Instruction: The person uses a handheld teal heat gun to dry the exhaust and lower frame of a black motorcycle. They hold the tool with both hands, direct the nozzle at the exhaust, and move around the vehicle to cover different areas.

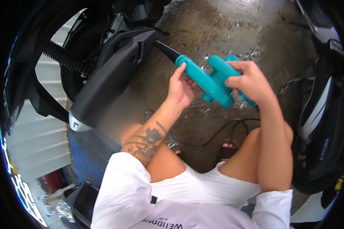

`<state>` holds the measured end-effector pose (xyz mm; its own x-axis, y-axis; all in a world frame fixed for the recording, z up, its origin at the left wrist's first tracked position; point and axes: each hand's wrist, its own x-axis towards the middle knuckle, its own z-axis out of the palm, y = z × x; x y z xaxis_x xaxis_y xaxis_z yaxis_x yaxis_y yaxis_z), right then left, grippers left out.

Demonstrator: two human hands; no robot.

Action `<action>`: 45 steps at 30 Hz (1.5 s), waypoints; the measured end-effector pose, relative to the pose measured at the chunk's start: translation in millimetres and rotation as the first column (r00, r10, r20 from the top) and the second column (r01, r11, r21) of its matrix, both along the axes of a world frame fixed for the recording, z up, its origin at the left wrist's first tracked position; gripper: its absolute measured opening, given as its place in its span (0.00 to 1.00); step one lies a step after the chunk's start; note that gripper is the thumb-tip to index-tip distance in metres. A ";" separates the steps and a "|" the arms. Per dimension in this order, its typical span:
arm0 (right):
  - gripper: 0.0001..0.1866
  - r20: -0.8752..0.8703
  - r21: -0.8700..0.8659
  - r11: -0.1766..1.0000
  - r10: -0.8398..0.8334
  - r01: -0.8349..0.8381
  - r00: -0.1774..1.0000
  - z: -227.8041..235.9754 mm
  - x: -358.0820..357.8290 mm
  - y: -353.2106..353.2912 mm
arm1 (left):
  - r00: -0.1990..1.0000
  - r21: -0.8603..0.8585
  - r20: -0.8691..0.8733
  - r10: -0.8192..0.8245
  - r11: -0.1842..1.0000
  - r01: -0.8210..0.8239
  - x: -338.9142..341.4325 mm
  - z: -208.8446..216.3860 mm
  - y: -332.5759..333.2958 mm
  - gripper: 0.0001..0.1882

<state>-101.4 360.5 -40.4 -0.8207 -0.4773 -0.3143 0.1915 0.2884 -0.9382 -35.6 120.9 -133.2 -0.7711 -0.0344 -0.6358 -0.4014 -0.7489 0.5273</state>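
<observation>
A teal handheld air blower (207, 82) with a black tapered nozzle (166, 51) is held up in front of me, between both hands. My left hand (180, 88) supports the tube just behind the nozzle, its thumb on top and its fingers curled beneath. The handle on the blower's right side is wrapped by my right hand (249, 81). To the left, the nozzle tip points at the end of a motorbike's dark grey exhaust muffler (112, 76), close to its upper end; whether they touch I cannot tell.
A black rear tyre and coil spring (67, 59) are behind the muffler. Another motorbike (323, 122) stands along the right. A black cable (214, 138) crosses the wet concrete floor (202, 24) near my feet. Pale corrugated sheeting (36, 137) and a blue mesh surface (86, 152) lie at left.
</observation>
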 end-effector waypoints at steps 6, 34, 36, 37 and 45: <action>0.27 0.006 0.057 0.988 0.147 -0.147 0.989 -6.2 2.2 3.0 | 0.989 -0.139 0.084 0.121 0.984 -0.108 29.9 10.2 17.9 0.28; 0.29 0.027 0.066 0.908 0.413 -0.414 0.910 -5.9 0.4 -51.6 | 0.927 -0.299 0.193 0.323 0.919 -0.258 88.3 45.2 -1.5 0.26; 0.28 0.016 0.093 0.906 0.413 -0.412 0.911 -5.9 1.0 -53.3 | 0.929 -0.300 0.194 0.315 0.921 -0.250 87.9 43.7 -3.9 0.26; 0.28 0.015 0.090 0.906 0.415 -0.414 0.910 -5.8 1.2 -54.5 | 0.929 -0.298 0.196 0.313 0.922 -0.248 87.4 42.5 -5.6 0.26; 0.26 -0.088 0.189 0.908 0.395 -0.374 0.915 -20.8 7.0 -75.5 | 0.942 -0.130 0.175 0.285 0.955 -0.265 62.0 3.3 -34.8 0.24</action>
<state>-94.4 285.0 -61.3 -0.6205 -0.7135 -0.3255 -0.0773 0.4687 -0.8800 26.4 86.1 -129.9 -0.5876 -0.3009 -0.7511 -0.2875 -0.7901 0.5414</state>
